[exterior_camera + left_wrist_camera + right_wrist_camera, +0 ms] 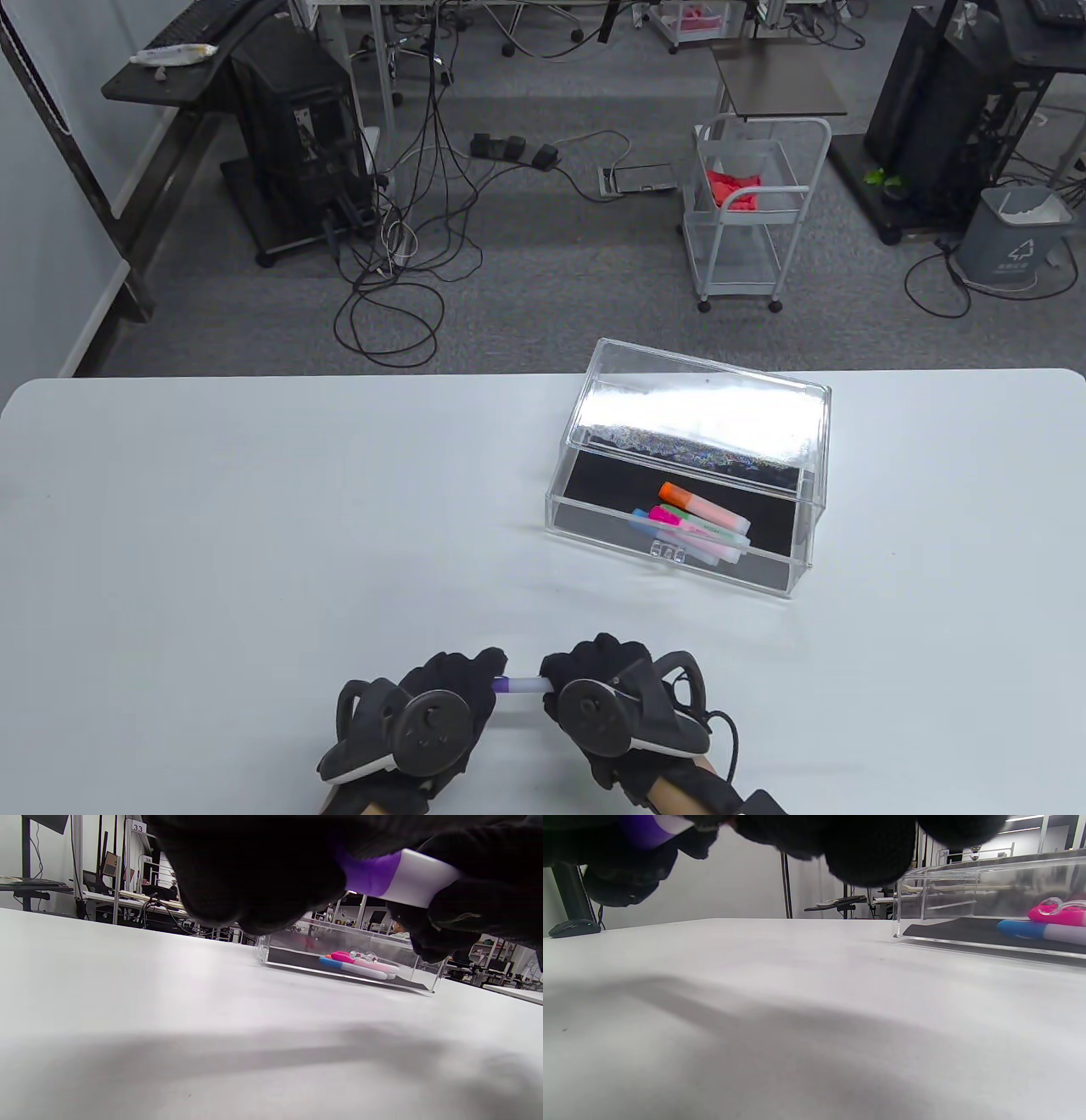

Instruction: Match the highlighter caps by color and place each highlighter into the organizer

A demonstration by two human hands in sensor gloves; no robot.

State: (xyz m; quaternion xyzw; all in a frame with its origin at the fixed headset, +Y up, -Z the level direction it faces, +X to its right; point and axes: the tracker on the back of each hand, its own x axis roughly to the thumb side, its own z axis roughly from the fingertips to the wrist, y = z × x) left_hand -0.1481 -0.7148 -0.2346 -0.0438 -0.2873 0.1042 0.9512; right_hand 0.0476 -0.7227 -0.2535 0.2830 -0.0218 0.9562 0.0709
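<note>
Near the table's front edge both hands hold one purple highlighter (519, 683) level between them. My left hand (441, 705) grips its purple cap end (369, 874); my right hand (594, 688) grips the pale barrel (418, 878). A short stretch of cap and barrel shows between the gloves. The clear organizer (810, 475) stands open at the back right, lid raised. Inside lie several capped highlighters: orange (679, 492), green, pink (343, 957) and blue (1022, 929).
The white table (254, 526) spreads wide to the left and between my hands and the organizer. Beyond its far edge are floor cables, a white cart (755, 212) and desks. A black computer mouse (572, 927) shows far off in the right wrist view.
</note>
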